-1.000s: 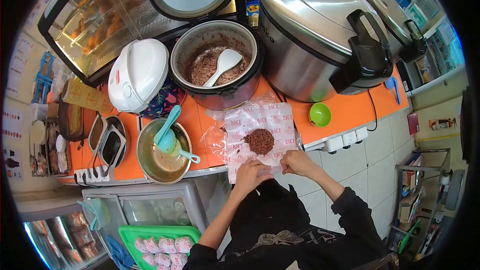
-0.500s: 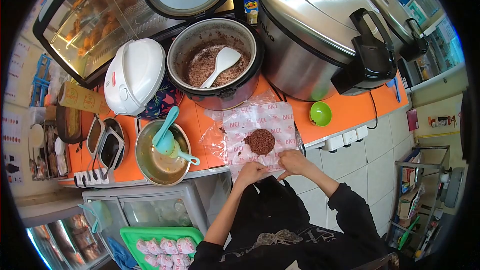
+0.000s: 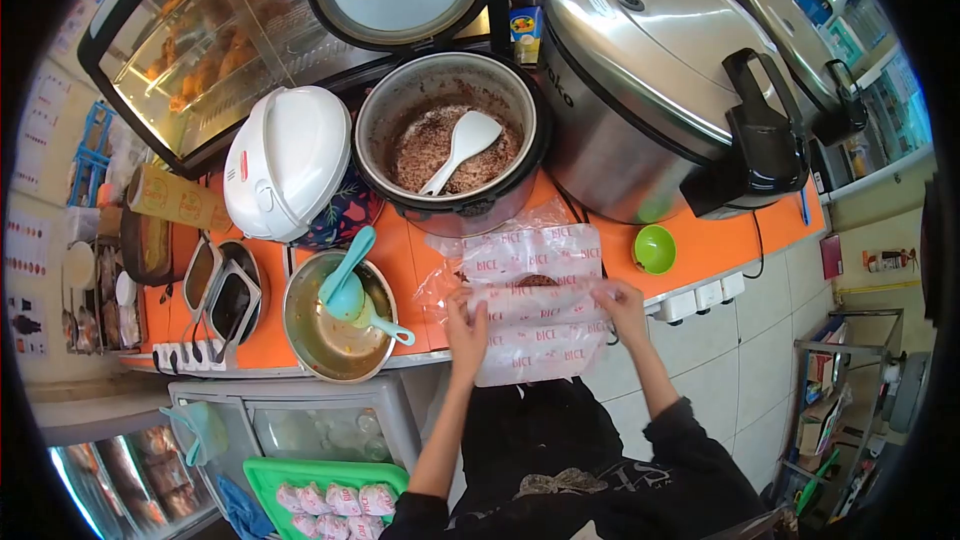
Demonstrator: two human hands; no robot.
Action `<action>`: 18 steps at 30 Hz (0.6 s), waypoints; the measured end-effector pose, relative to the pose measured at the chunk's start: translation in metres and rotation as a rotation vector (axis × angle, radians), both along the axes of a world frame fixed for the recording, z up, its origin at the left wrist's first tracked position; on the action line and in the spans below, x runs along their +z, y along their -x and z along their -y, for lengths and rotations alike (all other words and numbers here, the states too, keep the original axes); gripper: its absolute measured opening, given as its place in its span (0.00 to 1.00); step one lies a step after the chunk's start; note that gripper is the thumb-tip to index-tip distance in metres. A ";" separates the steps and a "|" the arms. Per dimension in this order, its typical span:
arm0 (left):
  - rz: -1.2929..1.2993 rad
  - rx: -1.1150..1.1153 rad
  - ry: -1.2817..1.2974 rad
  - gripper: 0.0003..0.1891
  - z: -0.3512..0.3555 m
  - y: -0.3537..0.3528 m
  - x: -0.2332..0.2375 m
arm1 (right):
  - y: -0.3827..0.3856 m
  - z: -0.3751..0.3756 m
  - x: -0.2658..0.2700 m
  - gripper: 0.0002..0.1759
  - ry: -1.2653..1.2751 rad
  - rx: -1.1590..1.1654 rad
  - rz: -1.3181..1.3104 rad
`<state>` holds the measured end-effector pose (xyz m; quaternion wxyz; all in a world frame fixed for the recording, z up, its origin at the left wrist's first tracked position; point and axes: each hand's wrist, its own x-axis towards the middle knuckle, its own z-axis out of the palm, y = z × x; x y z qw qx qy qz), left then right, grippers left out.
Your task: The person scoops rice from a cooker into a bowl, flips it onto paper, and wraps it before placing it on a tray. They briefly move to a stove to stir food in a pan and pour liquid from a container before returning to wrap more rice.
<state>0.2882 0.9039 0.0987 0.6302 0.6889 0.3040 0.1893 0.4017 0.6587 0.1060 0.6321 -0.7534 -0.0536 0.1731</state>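
Note:
A translucent wrapper sheet (image 3: 535, 335) printed with red "RICE" lies on the orange counter (image 3: 405, 250). My left hand (image 3: 466, 323) grips its left side and my right hand (image 3: 622, 304) grips its right side. The near half is lifted and folded away from me, over a dark patty of reddish rice (image 3: 537, 281), of which only the top edge shows.
An open rice cooker (image 3: 450, 140) with reddish rice and a white paddle (image 3: 462, 146) stands behind the sheet. A metal bowl (image 3: 335, 320) with teal scoops is left, a small green bowl (image 3: 654, 249) right. Large steel cooker (image 3: 650, 90) behind right. Below, a green tray of wrapped portions (image 3: 325, 495).
Both hands have lifted the sheet's near edge and folded it forward over the rice patty, which was fully exposed before. The view shifted slightly.

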 end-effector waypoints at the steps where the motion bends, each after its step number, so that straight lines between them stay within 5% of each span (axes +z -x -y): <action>1: 0.036 0.141 -0.212 0.12 0.013 -0.013 0.002 | -0.002 -0.018 -0.006 0.03 -0.046 -0.099 0.076; 2: -0.104 0.025 -0.413 0.12 0.018 -0.015 -0.001 | -0.007 -0.030 -0.011 0.02 -0.097 -0.201 0.156; 3: -0.247 -0.090 -0.613 0.12 0.023 -0.010 -0.005 | -0.003 -0.032 -0.013 0.03 0.117 -0.196 0.255; 5: -0.406 -0.237 -0.796 0.10 0.031 -0.005 0.000 | 0.003 -0.033 -0.009 0.04 0.388 0.045 0.531; 8: -0.316 -0.054 -1.046 0.07 0.030 0.001 0.012 | 0.020 -0.040 0.026 0.05 0.591 0.110 0.693; 10: -0.450 -0.039 -0.940 0.09 0.029 0.026 0.031 | 0.018 -0.045 0.057 0.05 0.622 0.063 0.789; 14: -0.710 -0.088 -0.291 0.16 0.019 0.031 0.027 | 0.016 -0.048 0.031 0.03 0.484 0.252 0.299; 16: -0.473 0.049 -0.245 0.10 0.015 0.024 0.019 | 0.003 -0.044 0.011 0.03 0.520 0.263 0.095; 17: -0.414 0.032 -0.247 0.08 0.014 0.023 0.019 | -0.010 -0.040 0.006 0.03 0.543 0.288 0.354; 18: -0.365 0.008 -0.245 0.07 0.014 0.026 0.018 | -0.015 -0.040 0.000 0.05 0.513 0.290 0.347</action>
